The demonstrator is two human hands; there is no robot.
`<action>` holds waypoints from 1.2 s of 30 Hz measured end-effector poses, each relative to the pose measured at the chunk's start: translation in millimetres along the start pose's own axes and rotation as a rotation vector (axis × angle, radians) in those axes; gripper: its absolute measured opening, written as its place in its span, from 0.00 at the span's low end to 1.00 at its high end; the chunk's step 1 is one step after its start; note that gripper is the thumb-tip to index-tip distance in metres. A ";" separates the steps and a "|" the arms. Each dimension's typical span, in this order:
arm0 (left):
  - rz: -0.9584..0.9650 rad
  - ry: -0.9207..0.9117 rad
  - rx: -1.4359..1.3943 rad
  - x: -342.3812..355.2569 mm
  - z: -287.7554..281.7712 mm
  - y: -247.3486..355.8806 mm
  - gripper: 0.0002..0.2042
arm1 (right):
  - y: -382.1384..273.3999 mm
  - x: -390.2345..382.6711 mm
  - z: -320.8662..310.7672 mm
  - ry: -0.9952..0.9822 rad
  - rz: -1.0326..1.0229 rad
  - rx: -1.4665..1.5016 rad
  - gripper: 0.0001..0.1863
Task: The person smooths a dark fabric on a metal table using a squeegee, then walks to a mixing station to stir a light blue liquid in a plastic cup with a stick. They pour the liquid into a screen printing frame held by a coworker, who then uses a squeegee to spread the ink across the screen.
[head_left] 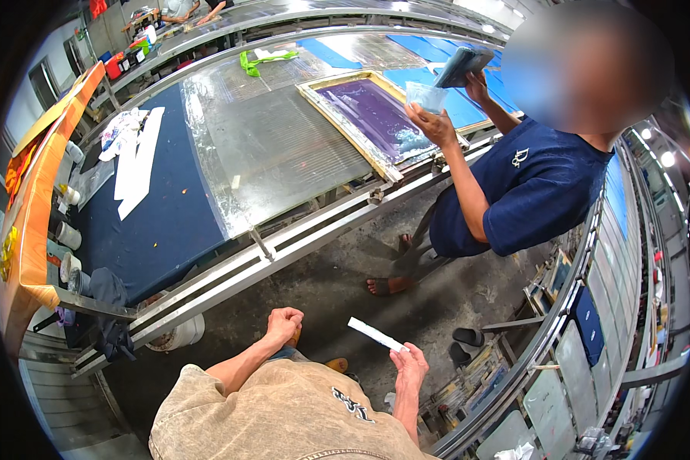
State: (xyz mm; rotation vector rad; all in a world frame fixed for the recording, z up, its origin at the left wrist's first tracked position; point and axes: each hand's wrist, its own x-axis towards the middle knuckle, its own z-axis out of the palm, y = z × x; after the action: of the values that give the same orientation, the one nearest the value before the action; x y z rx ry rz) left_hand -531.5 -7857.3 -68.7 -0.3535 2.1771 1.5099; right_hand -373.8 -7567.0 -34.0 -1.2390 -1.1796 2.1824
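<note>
My right hand [411, 366] grips one end of a long, narrow white strip [376, 335], which points up and left over the floor. I cannot tell whether the strip is folded paper or something stiffer. In front of my body, my left hand [284, 323] is closed with its fingers curled in, and nothing shows in it. Across from me, a person in a dark blue T-shirt [506, 188] holds a dark flat-sided block [464, 66] in one hand and a clear plastic tub [426, 96] in the other.
A wooden-framed printing screen with purple mesh [360, 107] lies on the long table [276, 146], near blue sheets [422, 47]. Dark blue cloth [161, 222] and white strips [139, 165] cover its left end. A metal rail [284, 249] edges it. Slippers [468, 337] lie on the floor.
</note>
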 end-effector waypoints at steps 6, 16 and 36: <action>0.005 0.012 -0.001 1.6 0.9 4.8 0.07 | -1.9 4.9 3.0 0.017 -0.001 -0.022 0.14; 0.103 0.128 0.235 4.2 -3.0 -12.8 0.14 | -10.2 4.6 -1.2 0.103 -0.027 -0.030 0.14; 0.049 0.137 0.102 -15.2 -11.6 -2.0 0.08 | -13.1 7.4 -12.8 0.204 0.000 -0.064 0.12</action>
State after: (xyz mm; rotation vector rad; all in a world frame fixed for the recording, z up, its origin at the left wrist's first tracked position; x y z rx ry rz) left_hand -520.2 -7869.6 -59.2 -0.3822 2.3751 1.4311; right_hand -368.4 -7548.3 -30.7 -1.4493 -1.1721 1.9766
